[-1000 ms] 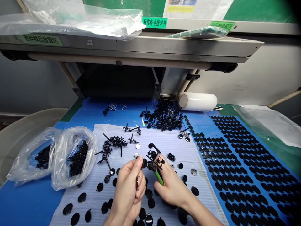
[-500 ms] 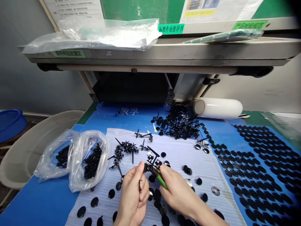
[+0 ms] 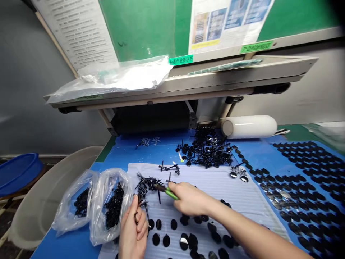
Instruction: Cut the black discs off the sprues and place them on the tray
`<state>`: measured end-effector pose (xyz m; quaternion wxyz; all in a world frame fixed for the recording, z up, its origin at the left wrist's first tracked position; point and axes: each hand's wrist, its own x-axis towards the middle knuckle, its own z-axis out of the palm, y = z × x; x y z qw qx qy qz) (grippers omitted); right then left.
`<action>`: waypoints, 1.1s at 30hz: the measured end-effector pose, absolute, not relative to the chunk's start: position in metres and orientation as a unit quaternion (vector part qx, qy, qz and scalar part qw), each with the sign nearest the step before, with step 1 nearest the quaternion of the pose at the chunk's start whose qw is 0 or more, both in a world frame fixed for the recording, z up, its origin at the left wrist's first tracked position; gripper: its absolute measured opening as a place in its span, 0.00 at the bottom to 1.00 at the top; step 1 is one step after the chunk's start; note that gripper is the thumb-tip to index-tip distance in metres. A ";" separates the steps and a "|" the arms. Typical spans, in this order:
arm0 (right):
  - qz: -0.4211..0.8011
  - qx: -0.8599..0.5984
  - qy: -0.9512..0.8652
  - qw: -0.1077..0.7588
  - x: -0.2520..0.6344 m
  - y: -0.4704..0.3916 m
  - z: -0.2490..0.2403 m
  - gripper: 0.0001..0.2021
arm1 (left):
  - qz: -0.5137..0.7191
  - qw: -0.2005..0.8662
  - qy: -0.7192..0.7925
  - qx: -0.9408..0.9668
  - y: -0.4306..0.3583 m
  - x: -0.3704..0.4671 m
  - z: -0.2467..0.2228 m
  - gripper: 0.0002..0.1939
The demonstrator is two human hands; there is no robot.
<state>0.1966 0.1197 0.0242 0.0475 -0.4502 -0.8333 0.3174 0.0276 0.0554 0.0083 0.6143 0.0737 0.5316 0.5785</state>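
My right hand (image 3: 185, 198) is closed on green-handled cutters (image 3: 170, 193), whose dark jaws point left over a cluster of black branched plastic pieces (image 3: 151, 182) on the white cloth. To its lower left, my left hand (image 3: 134, 225) has its fingers curled round small dark parts (image 3: 136, 217), partly hidden by the fingers. Beside the left hand stands an open clear bag (image 3: 114, 208) with small black pieces in it. Black round discs (image 3: 174, 224) lie scattered on the cloth below the cutters.
A second bag (image 3: 81, 205) lies further left, near a large pale tub (image 3: 32, 223) and a blue basin (image 3: 18, 172). Black parts are heaped (image 3: 211, 147) at the back by a white roll (image 3: 249, 126). Rows of discs (image 3: 307, 194) cover the right side. A shelf (image 3: 205, 84) hangs above.
Both hands have moved left and apart. The cutters are now over the black cluster, away from the left hand, and the branched piece between the hands is gone. The view has tilted up.
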 end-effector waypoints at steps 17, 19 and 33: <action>0.205 -0.735 -0.585 0.273 0.426 0.065 0.003 0.03 | 0.109 0.309 0.402 0.855 0.140 0.256 -0.038 0.11; 0.173 -0.732 -0.590 0.295 0.425 0.082 -0.008 0.04 | 0.085 0.288 0.379 0.875 0.141 0.260 -0.040 0.11; 0.033 -0.638 -0.716 0.281 0.417 0.122 0.015 0.04 | 0.261 0.401 0.476 0.738 0.116 0.208 -0.014 0.15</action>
